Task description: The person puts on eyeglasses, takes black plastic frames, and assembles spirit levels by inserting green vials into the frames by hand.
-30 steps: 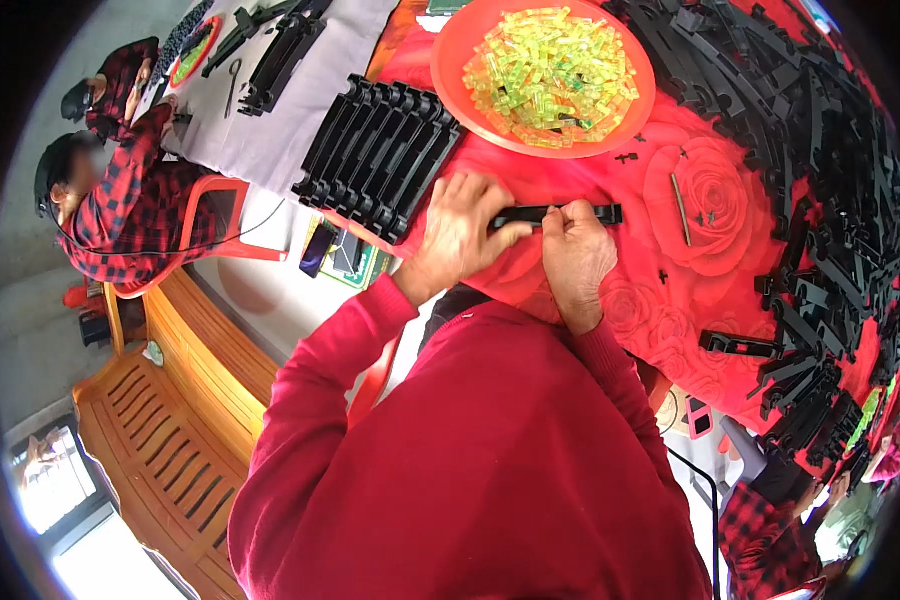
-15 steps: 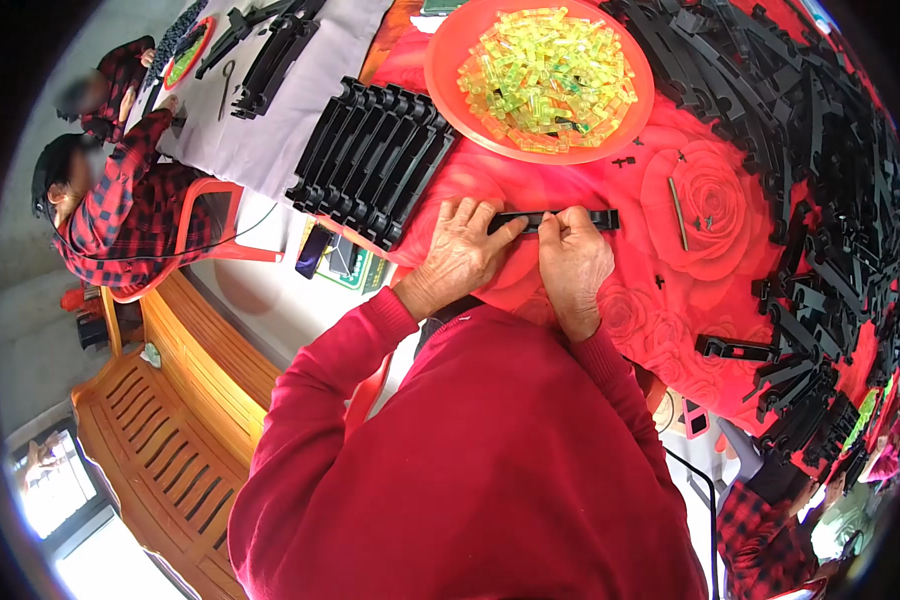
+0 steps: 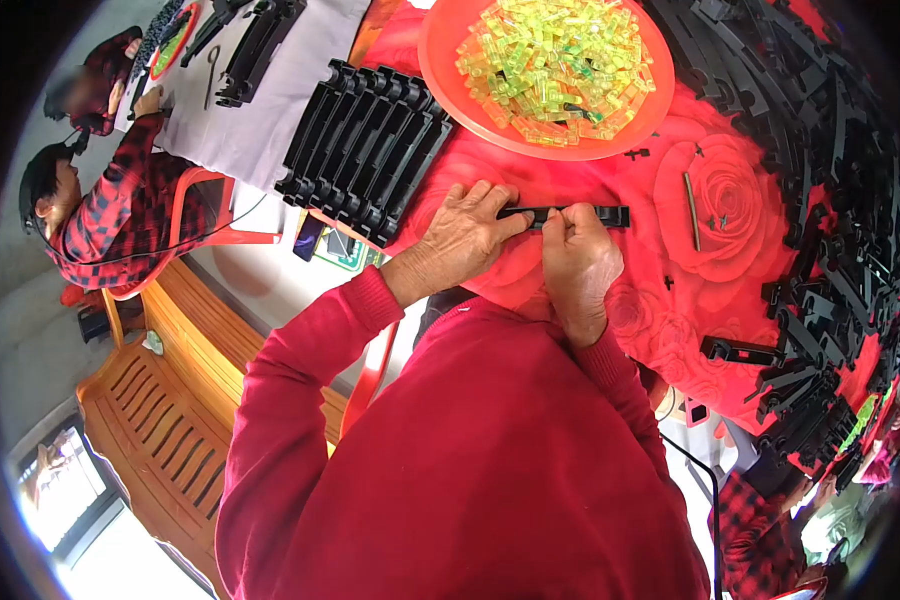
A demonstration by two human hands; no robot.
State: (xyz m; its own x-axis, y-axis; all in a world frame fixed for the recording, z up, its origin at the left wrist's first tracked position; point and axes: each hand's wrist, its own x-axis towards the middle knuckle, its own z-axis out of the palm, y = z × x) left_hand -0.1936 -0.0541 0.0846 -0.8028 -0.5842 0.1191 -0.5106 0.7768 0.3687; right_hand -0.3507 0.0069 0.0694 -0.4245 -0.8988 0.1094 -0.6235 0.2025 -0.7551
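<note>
A long black plastic strip-like part (image 3: 610, 216) lies on the red rose-patterned cloth in front of me. My left hand (image 3: 470, 240) grips its left end between thumb and fingers. Pinched fingers of my right hand (image 3: 580, 262) press at the middle of the same part; whether they hold a small piece is hidden. Beyond the hands stands a red bowl (image 3: 440, 75) full of yellow-green transparent plastic pieces (image 3: 560, 70). A row of similar black parts (image 3: 365, 150) lies side by side to the left of my left hand.
Many loose black parts (image 3: 830, 190) are heaped along the right side. A thin metal rod (image 3: 692, 212) and tiny black pieces lie on the cloth (image 3: 660, 340). At left, people in checked shirts (image 3: 135, 220) sit by a grey-covered table (image 3: 260, 130); a wooden bench (image 3: 180, 420) stands below.
The view has shifted slightly, so the bowl and stacked parts appear higher. My right hand has turned a little, its fingers curled tighter on the black part. The left keeps its grip.
</note>
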